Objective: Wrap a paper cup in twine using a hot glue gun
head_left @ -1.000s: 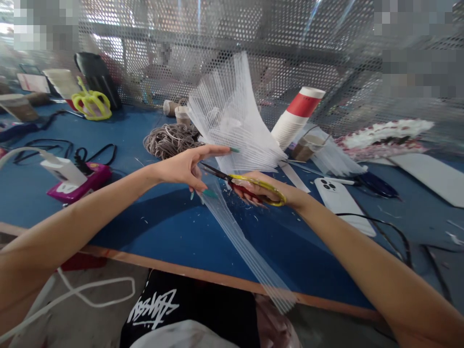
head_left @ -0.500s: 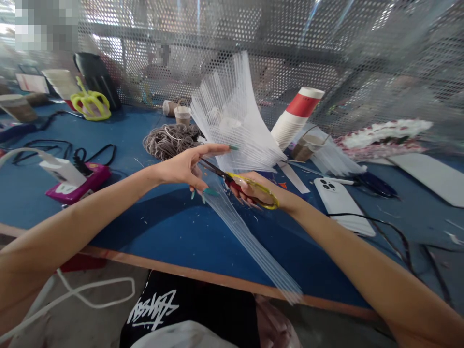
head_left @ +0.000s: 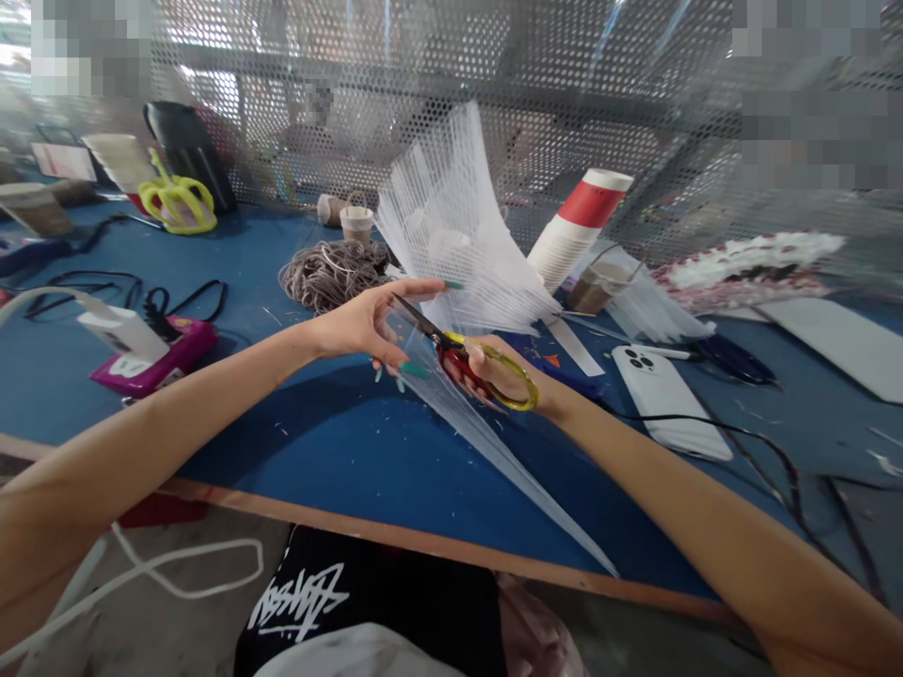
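My left hand [head_left: 367, 324] grips a translucent pleated sheet, its thumb and fingers around the upper part near the middle of the blue table. Scissors [head_left: 518, 376] with yellow and red handles are in my right hand [head_left: 494, 367], their blades pointing up and left toward the left palm. The blades look nearly closed. The pleated sheet [head_left: 522, 470] hangs down to the right, narrowing to a tip at the table's front edge. Behind my hands stands a larger fanned white pleated sheet [head_left: 458, 216].
Grey cord [head_left: 331, 275] lies in a heap behind my left hand. Stacked paper cups [head_left: 582, 226] lean at the back. To the right is a white phone [head_left: 667, 400]; at left, a magenta power strip [head_left: 155, 355]. The wooden table edge [head_left: 423, 543] runs in front.
The lower end of the pleated sheet has drawn together into a narrow point and moved slightly right. The scissors have turned a little, and the fanned sheet behind has shifted slightly.
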The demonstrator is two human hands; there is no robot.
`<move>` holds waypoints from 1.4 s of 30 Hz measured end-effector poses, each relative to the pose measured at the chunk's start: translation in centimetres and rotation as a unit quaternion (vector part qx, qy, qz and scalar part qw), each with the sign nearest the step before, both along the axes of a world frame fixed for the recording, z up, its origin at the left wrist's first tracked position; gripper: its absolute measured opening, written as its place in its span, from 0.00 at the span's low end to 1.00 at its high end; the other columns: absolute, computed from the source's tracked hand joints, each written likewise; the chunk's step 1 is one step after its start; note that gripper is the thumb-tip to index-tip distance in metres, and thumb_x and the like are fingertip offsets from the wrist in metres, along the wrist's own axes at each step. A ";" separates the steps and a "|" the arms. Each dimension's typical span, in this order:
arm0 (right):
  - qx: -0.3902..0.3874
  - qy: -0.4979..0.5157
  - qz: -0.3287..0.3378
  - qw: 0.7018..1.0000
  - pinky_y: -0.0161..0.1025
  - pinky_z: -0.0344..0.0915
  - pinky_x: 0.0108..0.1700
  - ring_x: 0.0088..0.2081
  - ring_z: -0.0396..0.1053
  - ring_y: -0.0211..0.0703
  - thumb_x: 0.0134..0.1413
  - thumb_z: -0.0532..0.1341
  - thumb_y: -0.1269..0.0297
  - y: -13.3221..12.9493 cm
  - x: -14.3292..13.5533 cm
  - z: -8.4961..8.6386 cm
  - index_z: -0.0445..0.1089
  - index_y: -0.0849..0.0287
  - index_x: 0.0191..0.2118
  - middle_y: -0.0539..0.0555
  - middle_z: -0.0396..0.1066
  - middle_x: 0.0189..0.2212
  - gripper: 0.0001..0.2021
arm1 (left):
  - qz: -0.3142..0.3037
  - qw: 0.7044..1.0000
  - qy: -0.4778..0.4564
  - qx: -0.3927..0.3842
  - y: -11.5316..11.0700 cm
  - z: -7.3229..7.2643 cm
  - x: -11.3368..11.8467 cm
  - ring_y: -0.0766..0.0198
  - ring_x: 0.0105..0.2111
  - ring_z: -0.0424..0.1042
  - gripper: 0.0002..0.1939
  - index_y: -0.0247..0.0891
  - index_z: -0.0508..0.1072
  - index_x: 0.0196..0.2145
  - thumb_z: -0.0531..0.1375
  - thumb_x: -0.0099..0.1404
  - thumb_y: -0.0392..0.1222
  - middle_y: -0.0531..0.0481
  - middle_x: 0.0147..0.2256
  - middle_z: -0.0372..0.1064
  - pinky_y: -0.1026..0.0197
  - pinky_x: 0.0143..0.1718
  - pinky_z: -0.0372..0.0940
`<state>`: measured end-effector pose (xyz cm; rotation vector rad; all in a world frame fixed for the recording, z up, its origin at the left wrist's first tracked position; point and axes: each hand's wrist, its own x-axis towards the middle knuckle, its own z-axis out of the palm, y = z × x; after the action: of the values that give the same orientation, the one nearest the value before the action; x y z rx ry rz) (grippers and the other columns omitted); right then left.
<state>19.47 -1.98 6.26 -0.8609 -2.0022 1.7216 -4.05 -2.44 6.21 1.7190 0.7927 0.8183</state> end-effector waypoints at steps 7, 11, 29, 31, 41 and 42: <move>-0.007 -0.010 -0.019 1.000 0.28 0.46 0.13 0.15 0.49 0.26 0.30 0.65 0.26 -0.2 -0.3 0.4 0.61 0.56 0.28 0.40 0.56 0.16 0.36 | -0.006 1.000 -0.009 -0.011 -0.1 0.0 0.2 0.71 0.24 0.77 0.49 0.49 0.63 0.66 0.72 0.47 0.32 0.38 0.71 0.47 0.69 0.19 0.71; 0.027 -0.006 0.004 1.000 0.29 0.46 0.13 0.14 0.49 0.26 0.37 0.64 0.27 0.0 -0.1 0.3 0.59 0.56 0.25 0.40 0.54 0.14 0.33 | -0.042 0.999 0.001 -0.018 0.0 0.2 0.0 0.73 0.25 0.77 0.49 0.49 0.59 0.67 0.72 0.51 0.34 0.36 0.72 0.42 0.69 0.22 0.71; 0.073 -0.032 -0.025 0.997 0.30 0.47 0.12 0.11 0.52 0.27 0.49 0.63 0.36 0.3 -0.2 0.4 0.56 0.56 0.18 0.42 0.55 0.10 0.29 | -0.073 0.996 0.013 -0.044 0.4 -0.1 -0.4 0.68 0.25 0.78 0.51 0.46 0.53 0.70 0.71 0.53 0.34 0.32 0.67 0.55 0.69 0.21 0.68; 0.051 -0.037 -0.023 0.998 0.29 0.47 0.12 0.11 0.52 0.27 0.45 0.64 0.33 0.4 -0.1 0.3 0.58 0.56 0.20 0.42 0.56 0.11 0.29 | -0.075 0.996 0.014 -0.038 0.4 -0.1 -0.5 0.70 0.25 0.77 0.50 0.47 0.55 0.69 0.71 0.53 0.34 0.32 0.69 0.51 0.69 0.20 0.67; 0.048 -0.029 0.006 0.998 0.31 0.47 0.13 0.14 0.50 0.28 0.36 0.59 0.22 0.5 -0.1 -0.3 0.58 0.55 0.21 0.42 0.55 0.13 0.35 | -0.094 0.992 -0.009 -0.081 0.4 -0.2 -0.1 0.71 0.22 0.75 0.53 0.46 0.55 0.70 0.72 0.50 0.32 0.34 0.62 0.65 0.69 0.19 0.67; 0.054 -0.025 0.008 0.998 0.32 0.47 0.13 0.14 0.50 0.28 0.36 0.60 0.23 0.5 -0.1 -0.2 0.58 0.55 0.21 0.42 0.55 0.13 0.35 | -0.094 0.992 -0.010 -0.084 0.4 -0.2 -0.1 0.71 0.22 0.75 0.53 0.46 0.55 0.70 0.72 0.50 0.32 0.34 0.62 0.64 0.70 0.19 0.66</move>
<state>19.39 -1.49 6.01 -0.8603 -2.1197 1.5979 -4.12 -2.07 6.04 1.6042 0.6546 0.6213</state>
